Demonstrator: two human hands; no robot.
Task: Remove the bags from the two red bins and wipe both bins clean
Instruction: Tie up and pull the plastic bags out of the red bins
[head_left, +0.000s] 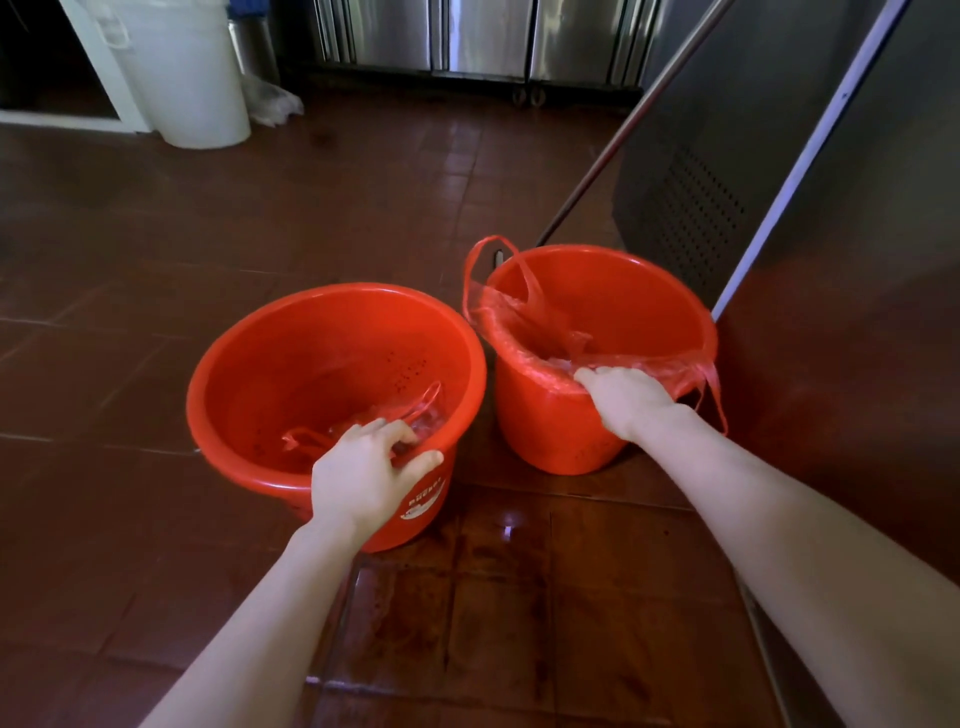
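Note:
Two red bins stand side by side on the brown tiled floor. The left bin (270, 364) has a red plastic bag (374, 421) slumped inside near its front wall. My left hand (363, 478) grips the near rim of this bin, thumb outside, fingers inside touching the bag. The right bin (623, 291) is lined with a red plastic bag (524, 317) folded over its rim, one handle loop sticking up at the back left. My right hand (628, 397) grips the front rim and the bag's edge there.
A steel appliance (727, 156) stands at the right, with a mop handle (623, 135) leaning against it. A white bucket (182, 73) stands at the back left, steel cabinets (467, 36) along the back wall. The floor tiles look wet and glossy.

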